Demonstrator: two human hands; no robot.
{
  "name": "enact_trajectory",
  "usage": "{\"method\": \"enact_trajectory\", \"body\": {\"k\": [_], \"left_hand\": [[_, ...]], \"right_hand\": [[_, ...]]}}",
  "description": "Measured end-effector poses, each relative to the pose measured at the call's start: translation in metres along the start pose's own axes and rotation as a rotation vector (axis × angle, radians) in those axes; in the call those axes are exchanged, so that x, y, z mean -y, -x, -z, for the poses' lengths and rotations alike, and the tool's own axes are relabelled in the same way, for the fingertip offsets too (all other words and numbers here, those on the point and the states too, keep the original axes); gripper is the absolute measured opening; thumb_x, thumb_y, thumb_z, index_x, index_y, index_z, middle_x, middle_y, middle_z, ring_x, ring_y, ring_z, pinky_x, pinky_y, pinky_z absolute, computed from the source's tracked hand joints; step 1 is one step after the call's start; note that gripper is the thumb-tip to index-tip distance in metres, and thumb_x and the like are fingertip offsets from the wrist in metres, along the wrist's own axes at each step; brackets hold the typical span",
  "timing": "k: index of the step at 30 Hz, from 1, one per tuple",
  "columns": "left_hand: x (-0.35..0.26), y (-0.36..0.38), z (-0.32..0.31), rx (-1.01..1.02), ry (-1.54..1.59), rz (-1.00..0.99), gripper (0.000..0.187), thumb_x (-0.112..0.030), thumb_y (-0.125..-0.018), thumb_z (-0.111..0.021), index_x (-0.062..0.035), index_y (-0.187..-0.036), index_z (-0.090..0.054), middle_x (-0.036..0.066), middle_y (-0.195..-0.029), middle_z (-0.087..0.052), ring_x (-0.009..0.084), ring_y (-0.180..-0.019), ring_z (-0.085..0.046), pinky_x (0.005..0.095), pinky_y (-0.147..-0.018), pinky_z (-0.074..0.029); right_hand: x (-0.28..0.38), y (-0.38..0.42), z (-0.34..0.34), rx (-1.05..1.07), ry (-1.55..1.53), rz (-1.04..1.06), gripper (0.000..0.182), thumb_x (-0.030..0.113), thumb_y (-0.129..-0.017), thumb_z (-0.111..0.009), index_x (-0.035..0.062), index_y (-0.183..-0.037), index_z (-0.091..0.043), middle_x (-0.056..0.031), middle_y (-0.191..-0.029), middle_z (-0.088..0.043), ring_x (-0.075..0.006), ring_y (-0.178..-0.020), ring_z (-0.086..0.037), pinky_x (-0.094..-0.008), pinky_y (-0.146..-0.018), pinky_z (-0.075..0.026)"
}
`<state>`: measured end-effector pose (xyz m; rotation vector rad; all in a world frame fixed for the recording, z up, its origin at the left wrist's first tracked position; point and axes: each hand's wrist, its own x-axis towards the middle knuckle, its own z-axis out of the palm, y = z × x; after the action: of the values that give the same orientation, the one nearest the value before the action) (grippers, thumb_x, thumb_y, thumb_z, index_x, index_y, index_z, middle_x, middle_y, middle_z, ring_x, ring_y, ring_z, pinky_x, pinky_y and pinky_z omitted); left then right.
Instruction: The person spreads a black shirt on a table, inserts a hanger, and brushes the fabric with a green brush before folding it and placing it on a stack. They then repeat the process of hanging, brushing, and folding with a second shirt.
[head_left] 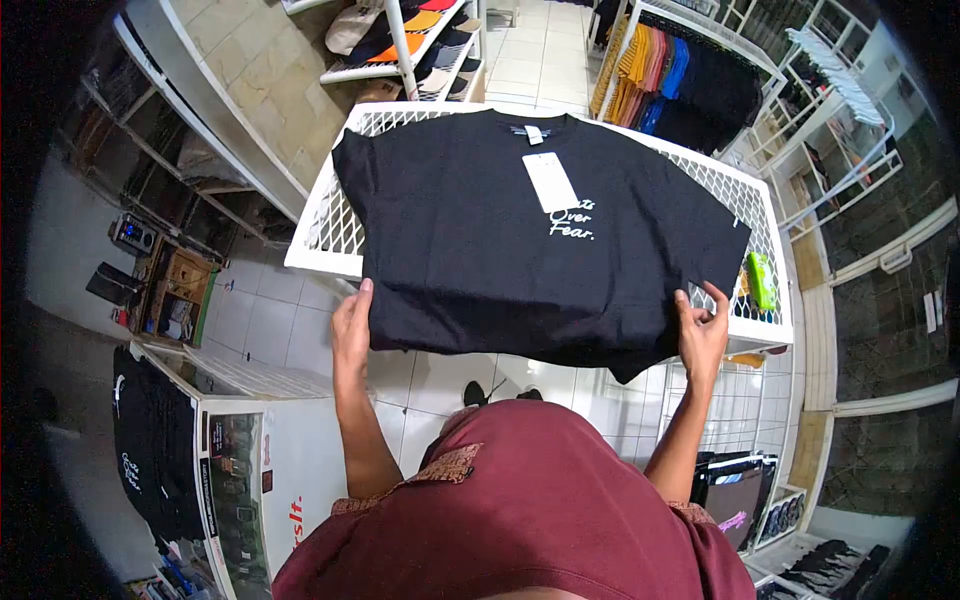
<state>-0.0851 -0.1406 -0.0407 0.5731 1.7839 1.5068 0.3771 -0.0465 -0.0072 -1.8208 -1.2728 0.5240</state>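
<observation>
A black T-shirt (460, 230) lies spread over a white mesh-topped table (330, 225), its collar at the far side and its lower part hanging past the near edge. White lettering and a white paper tag (550, 182) show on its chest. My left hand (352, 325) pinches the shirt's left side near the table's front edge. On the opposite side, my right hand (703, 328) grips the shirt between thumb and fingers below the sleeve.
A bright green object (761, 281) rests at the table's right end. Shelves with caps (430, 50) and a rack of coloured shirts (670, 75) stand beyond. A white cabinet (300, 450) stands at the lower left, with black shirts (155, 450) beside it.
</observation>
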Motion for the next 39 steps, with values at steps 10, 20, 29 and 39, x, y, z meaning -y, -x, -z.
{"method": "enact_trajectory", "body": {"k": [10,20,29,39], "left_hand": [[-0.016,-0.032,-0.002,0.504,0.771,0.283,0.038,-0.013,-0.099,-0.063,0.0040,-0.132,-0.059,0.017,-0.129,-0.068,0.0307,-0.117,-0.067,0.0431,-0.106,-0.052],[-0.066,-0.072,-0.029,0.466,0.742,0.105,0.040,-0.013,-0.097,-0.066,0.0020,-0.134,-0.059,0.017,-0.131,-0.066,0.0304,-0.120,-0.064,0.0451,-0.108,-0.049],[-0.136,-0.137,-0.078,0.374,0.352,-0.243,0.053,-0.005,-0.088,-0.075,-0.0025,-0.135,-0.051,0.013,-0.119,-0.064,0.0256,-0.106,-0.067,0.0372,-0.093,-0.057],[-0.240,-0.264,-0.158,0.434,0.303,-0.591,0.064,-0.020,-0.085,-0.083,-0.0030,-0.135,-0.048,0.013,-0.117,-0.066,0.0252,-0.100,-0.070,0.0380,-0.087,-0.058]], "right_hand": [[-0.023,-0.057,-0.009,0.304,-0.593,-0.077,0.046,0.010,-0.092,-0.073,-0.0021,-0.136,-0.062,-0.0124,-0.128,-0.066,-0.0116,-0.106,-0.061,-0.0243,-0.093,-0.046],[0.001,-0.086,-0.039,0.168,-0.868,-0.130,0.048,-0.001,-0.092,-0.070,-0.0035,-0.139,-0.059,-0.0072,-0.106,-0.070,-0.0114,-0.091,-0.064,-0.0227,-0.086,-0.049],[0.038,-0.187,-0.046,0.006,-0.780,0.361,0.063,-0.010,-0.088,-0.056,-0.0027,-0.149,-0.048,-0.0164,-0.145,-0.057,-0.0220,-0.129,-0.057,-0.0312,-0.110,-0.043],[0.105,-0.373,-0.051,-0.047,-0.882,0.586,0.063,0.008,-0.095,-0.065,-0.0003,-0.153,-0.042,-0.0150,-0.150,-0.052,-0.0233,-0.132,-0.053,-0.0311,-0.108,-0.042]]}}
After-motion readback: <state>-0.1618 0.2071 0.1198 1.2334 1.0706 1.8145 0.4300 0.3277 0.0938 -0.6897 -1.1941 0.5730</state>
